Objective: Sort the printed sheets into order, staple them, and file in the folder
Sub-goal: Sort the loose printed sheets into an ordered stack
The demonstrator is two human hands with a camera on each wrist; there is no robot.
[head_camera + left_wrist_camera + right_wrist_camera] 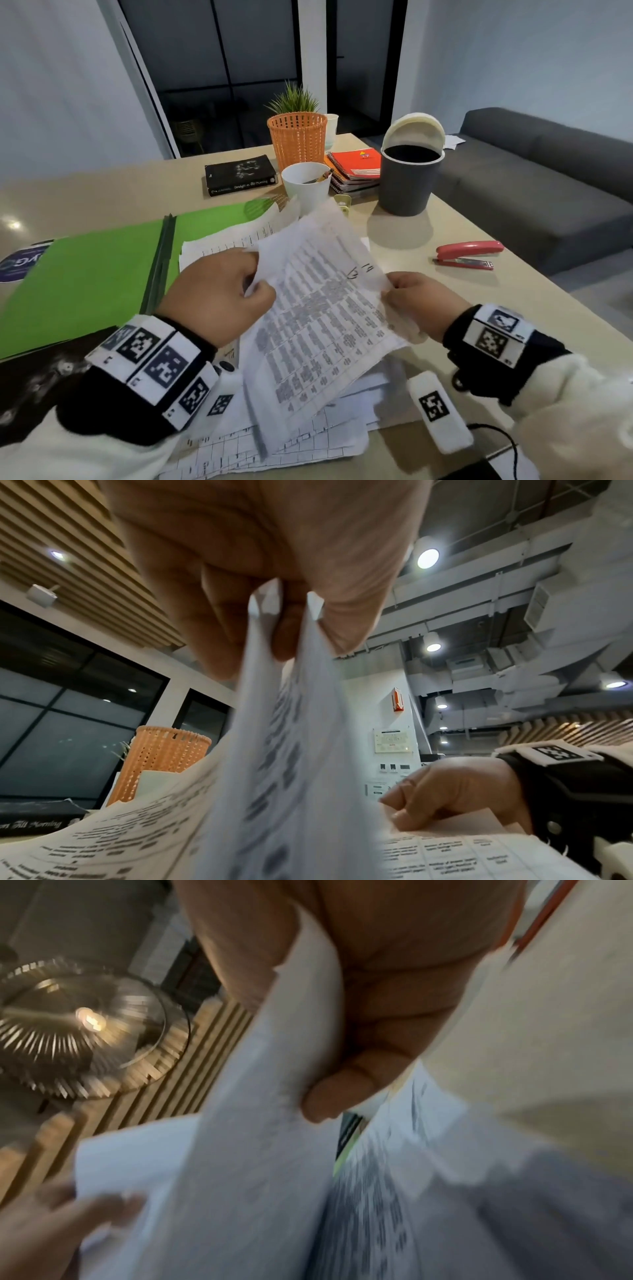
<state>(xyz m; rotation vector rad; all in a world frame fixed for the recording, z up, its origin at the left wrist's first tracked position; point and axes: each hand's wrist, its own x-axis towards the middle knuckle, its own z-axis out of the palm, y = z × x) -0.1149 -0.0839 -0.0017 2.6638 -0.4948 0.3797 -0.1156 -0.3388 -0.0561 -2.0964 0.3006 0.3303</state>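
While lifted off the beige desk (428, 222) at the centre of the head view, white printed sheets with grey table text (318, 308) held tilted between both hands. Left hand (219, 294) at the sheets' left edge, fingers (212, 631) curled and pinching several corners, seen spread apart in the left wrist view. Right hand (421, 301) at the right edge, thumb (342, 1091) pressed on the paper and clamped on it, though blurred in the right wrist view. Handwritten digits near the top right corner of the uppermost sheet. More white sheets with printed grids (274, 445) lying loose on the desk beneath, at lower centre. Open bright green folder (85, 284) flat at the left of the frame, further sheets resting on its right half. Red stapler (469, 255) at right, well apart from the hands. Toward the upper centre: orange plastic lattice basket (297, 140), white cup holding pencils (306, 186), black book (239, 174), stacked spiral notebooks with an orange cover (356, 168) and dark grey bin with a cream flip lid (409, 178).
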